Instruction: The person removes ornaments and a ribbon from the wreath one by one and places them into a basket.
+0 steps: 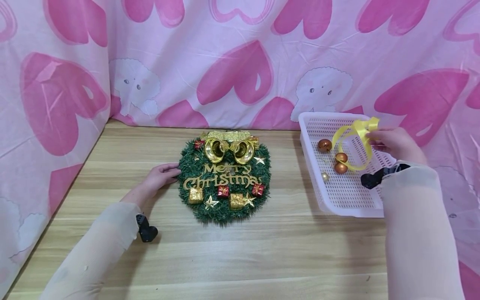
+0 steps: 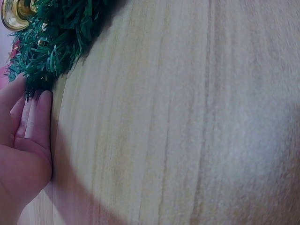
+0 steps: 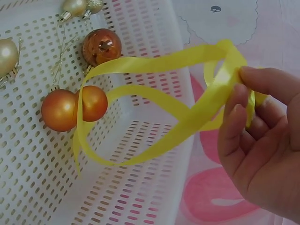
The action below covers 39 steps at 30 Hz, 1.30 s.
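A green Christmas wreath (image 1: 225,179) with gold bells, small gift boxes and gold "Merry Christmas" lettering lies flat on the wooden table (image 1: 262,250). My left hand (image 1: 162,176) rests flat on the table, its straight fingers (image 2: 35,117) touching the wreath's (image 2: 51,42) left edge. My right hand (image 1: 393,141) is raised over the white perforated basket (image 1: 352,200) and pinches a looped yellow ribbon (image 1: 354,135) between thumb and fingers (image 3: 243,101). The ribbon (image 3: 154,93) hangs in loops above the basket (image 3: 140,187).
Orange-bronze baubles (image 1: 340,162) and a small gold one (image 1: 324,176) lie in the basket; in the right wrist view the baubles (image 3: 75,108) sit on the basket floor. A pink heart-print cloth (image 1: 240,62) hangs behind and on both sides.
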Motion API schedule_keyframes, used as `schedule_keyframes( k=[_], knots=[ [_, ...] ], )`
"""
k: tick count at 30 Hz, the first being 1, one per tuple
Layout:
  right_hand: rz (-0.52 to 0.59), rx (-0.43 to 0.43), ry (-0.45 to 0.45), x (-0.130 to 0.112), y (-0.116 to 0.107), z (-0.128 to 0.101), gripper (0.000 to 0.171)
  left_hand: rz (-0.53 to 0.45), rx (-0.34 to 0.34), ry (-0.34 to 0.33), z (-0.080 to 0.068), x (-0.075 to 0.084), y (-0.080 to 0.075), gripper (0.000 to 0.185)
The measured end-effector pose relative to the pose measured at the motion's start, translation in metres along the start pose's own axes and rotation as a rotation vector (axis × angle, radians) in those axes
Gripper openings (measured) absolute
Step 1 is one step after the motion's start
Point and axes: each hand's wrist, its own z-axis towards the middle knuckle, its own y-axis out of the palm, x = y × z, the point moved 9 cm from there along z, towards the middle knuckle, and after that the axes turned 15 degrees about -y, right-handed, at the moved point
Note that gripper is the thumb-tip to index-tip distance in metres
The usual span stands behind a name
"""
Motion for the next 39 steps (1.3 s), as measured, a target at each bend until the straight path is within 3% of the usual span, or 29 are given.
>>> schedule_keyframes(
  k=[10,25,31,39],
  knots=[
    [-0.097,-0.107,-0.039,-0.003,0.014,0.006,0.078,-0.019,-0.002,0.004,0.0,-0.001,0.0,0.055],
    [-0.006,-0.253,-0.093,-0.011,0.038,0.011,0.042,0.012,0.003,-0.002,-0.001,-0.001,0.001,0.056],
    [-0.047,-0.317,-0.087,-0.009,0.047,0.008,0.056,0.005,0.005,-0.006,-0.001,-0.001,0.0,0.056],
    [-0.114,-0.285,-0.078,-0.01,0.045,0.004,0.064,0.01,0.011,-0.012,0.0,-0.001,0.0,0.056]
  ],
)
